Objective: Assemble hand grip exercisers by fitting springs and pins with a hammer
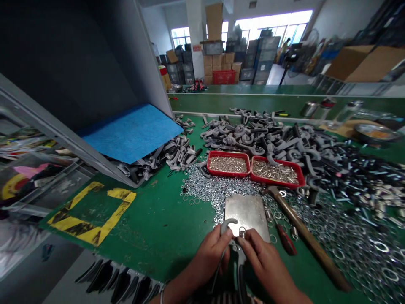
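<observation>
Left hand [209,250] clamped on grey hooked tool [225,225], right hand [262,256] pinching the spring [242,233] beside it; looks like spring-fitting, next move likely calls for careful lining-up.

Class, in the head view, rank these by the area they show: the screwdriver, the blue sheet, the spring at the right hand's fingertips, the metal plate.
1. Blue sheet
2. Metal plate, partly hidden by the hands
3. Screwdriver
4. Spring, partly covered by fingers
</observation>
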